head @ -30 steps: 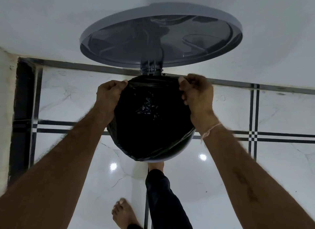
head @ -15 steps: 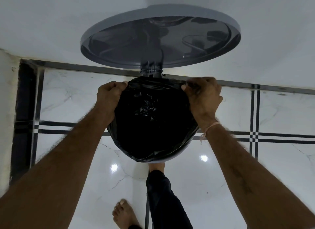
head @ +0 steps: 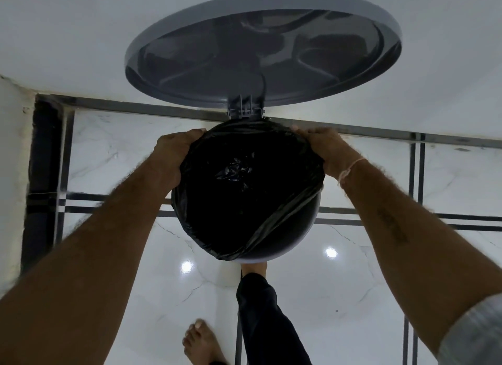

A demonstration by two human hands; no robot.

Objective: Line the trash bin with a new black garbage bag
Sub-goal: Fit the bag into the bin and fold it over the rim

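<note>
I look straight down into a round trash bin point(head: 304, 245) whose grey lid point(head: 260, 57) stands open against the wall. A black garbage bag point(head: 244, 201) fills the opening, its edge folded over most of the rim; a pale strip of bin shows at the near right. My left hand point(head: 173, 155) grips the bag's edge at the far left of the rim. My right hand point(head: 323, 150) grips the bag's edge at the far right of the rim. Crumpled plastic lies at the bag's bottom.
The bin stands on glossy white marble floor point(head: 353, 296) with dark inlay stripes, close to a white wall point(head: 68, 38). One foot point(head: 254, 268) sits at the bin's near base, seemingly on its pedal; the other bare foot point(head: 202, 343) stands on the floor nearer me.
Both hands slid outward and down along the rim, pulling the bag's edge further over it. The view moved a little closer; the lid stays open.
</note>
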